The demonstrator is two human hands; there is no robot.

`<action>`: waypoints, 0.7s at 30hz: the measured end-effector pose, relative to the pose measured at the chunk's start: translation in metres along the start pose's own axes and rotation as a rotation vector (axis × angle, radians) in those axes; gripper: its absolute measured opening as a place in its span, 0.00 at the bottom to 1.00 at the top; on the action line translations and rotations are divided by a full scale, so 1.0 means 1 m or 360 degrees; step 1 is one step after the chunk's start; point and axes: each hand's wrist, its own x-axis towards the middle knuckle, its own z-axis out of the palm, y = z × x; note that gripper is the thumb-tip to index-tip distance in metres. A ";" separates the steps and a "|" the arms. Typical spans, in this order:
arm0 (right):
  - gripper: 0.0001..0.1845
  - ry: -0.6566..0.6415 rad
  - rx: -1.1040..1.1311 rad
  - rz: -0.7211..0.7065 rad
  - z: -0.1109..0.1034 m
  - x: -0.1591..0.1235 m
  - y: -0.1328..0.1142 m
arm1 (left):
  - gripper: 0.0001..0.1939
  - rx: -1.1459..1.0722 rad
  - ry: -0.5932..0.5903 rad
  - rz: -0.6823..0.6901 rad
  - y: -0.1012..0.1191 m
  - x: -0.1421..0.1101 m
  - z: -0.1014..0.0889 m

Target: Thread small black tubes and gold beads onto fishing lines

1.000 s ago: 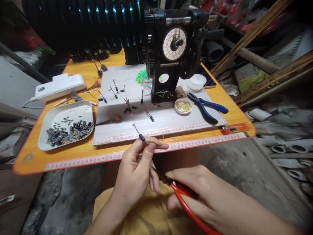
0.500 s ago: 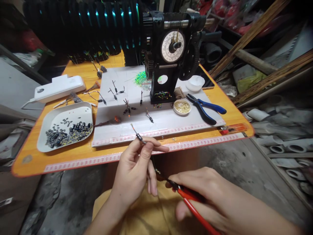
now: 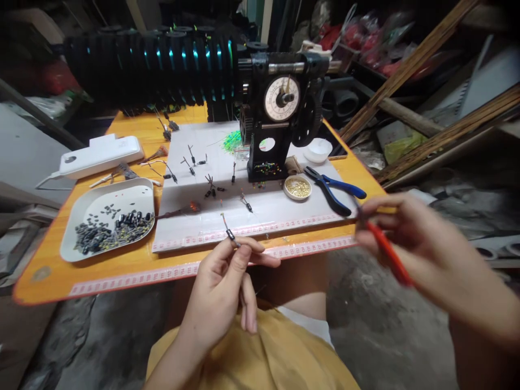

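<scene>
My left hand (image 3: 229, 281), in front of the table's near edge, pinches a small black cylinder with a thin stem (image 3: 230, 234) between thumb and index finger. The stem points up and away, with orange and pale bits at its top. To the right, my right hand (image 3: 410, 244) is wrapped round red-handled pliers (image 3: 388, 252). Motion smears that hand, and the dark jaws cannot be made out clearly. They are near blue-handled pliers (image 3: 335, 189) lying on the white board (image 3: 195, 216). Similar black pieces (image 3: 246, 203) lie scattered on the board.
A white tray (image 3: 67, 238) of small black and grey parts sits at left, below a white power strip (image 3: 101, 154). A black geared machine with a dial (image 3: 281, 99) stands behind. A dish of gold beads (image 3: 298, 188) and a white bowl (image 3: 317, 150) are beside it.
My right hand has swung up and right with the red-handled pliers, away from my left hand. My left hand keeps its pinch almost in place. The view has tilted slightly upward.
</scene>
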 end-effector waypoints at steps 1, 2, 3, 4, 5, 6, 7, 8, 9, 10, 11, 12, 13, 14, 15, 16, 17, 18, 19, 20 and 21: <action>0.17 0.0223 -0.0258 -0.0025 -0.008 0.014 0.015 | 0.13 -0.0004 0.0018 -0.0010 -0.001 -0.001 -0.001; 0.18 0.0301 -0.0375 -0.0025 -0.015 0.028 0.030 | 0.12 -0.0007 0.0040 -0.0014 -0.003 -0.002 -0.001; 0.18 0.0314 -0.0443 -0.0020 -0.022 0.042 0.043 | 0.12 -0.0010 0.0062 -0.0015 -0.005 -0.002 -0.002; 0.15 0.0346 -0.0502 -0.0035 -0.026 0.056 0.056 | 0.12 -0.0014 0.0083 -0.0016 -0.007 -0.003 -0.002; 0.13 0.0316 -0.0546 -0.0050 -0.029 0.067 0.066 | 0.13 -0.0021 0.0101 -0.0021 -0.009 -0.004 -0.002; 0.13 0.0272 -0.0575 -0.0067 -0.029 0.076 0.075 | 0.13 -0.0028 0.0103 -0.0032 -0.011 -0.005 -0.003; 0.13 0.0234 -0.0597 -0.0086 -0.028 0.083 0.082 | 0.15 -0.0039 0.0089 -0.0046 -0.011 -0.006 -0.003; 0.13 0.0192 -0.0611 -0.0106 -0.026 0.088 0.088 | 0.16 -0.0059 0.0078 -0.0047 -0.012 -0.008 -0.004; 0.13 0.0159 -0.0619 -0.0125 -0.023 0.091 0.091 | 0.18 -0.0088 0.0072 -0.0036 -0.012 -0.009 -0.004; 0.13 0.0142 -0.0622 -0.0142 -0.020 0.092 0.093 | 0.20 -0.0119 0.0074 -0.0018 -0.011 -0.010 -0.004; 0.13 0.0137 -0.0620 -0.0157 -0.018 0.092 0.093 | 0.21 -0.0148 0.0084 0.0002 -0.010 -0.011 -0.004; 0.13 0.0152 -0.0614 -0.0169 -0.016 0.091 0.092 | 0.22 -0.0173 0.0102 0.0015 -0.009 -0.012 -0.004; 0.13 0.0198 -0.0605 -0.0178 -0.016 0.089 0.087 | 0.22 -0.0190 0.0122 0.0014 -0.008 -0.012 -0.004; 0.14 0.0279 -0.0589 -0.0185 -0.015 0.086 0.080 | 0.22 -0.0203 0.0130 0.0000 -0.007 -0.013 -0.004; 0.14 0.0376 -0.0567 -0.0189 -0.015 0.082 0.070 | 0.21 -0.0213 0.0130 -0.0019 -0.007 -0.013 -0.005; 0.16 0.0503 -0.0533 -0.0193 -0.014 0.076 0.057 | 0.19 -0.0227 0.0121 -0.0034 -0.008 -0.013 -0.006; 0.16 0.0606 -0.0480 -0.0199 -0.011 0.070 0.042 | 0.17 -0.0244 0.0099 -0.0040 -0.009 -0.013 -0.007; 0.16 0.0655 -0.0414 -0.0213 -0.006 0.064 0.024 | 0.16 -0.0265 0.0055 -0.0033 -0.011 -0.012 -0.009; 0.16 0.0653 -0.0325 -0.0237 0.002 0.057 0.005 | 0.15 -0.0285 0.0000 -0.0016 -0.013 -0.012 -0.010; 0.15 0.0595 -0.0216 -0.0277 0.012 0.051 -0.015 | 0.16 -0.0300 -0.0056 0.0000 -0.016 -0.013 -0.011; 0.14 0.0495 -0.0095 -0.0311 0.023 0.047 -0.034 | 0.16 -0.0307 -0.0103 0.0015 -0.018 -0.013 -0.012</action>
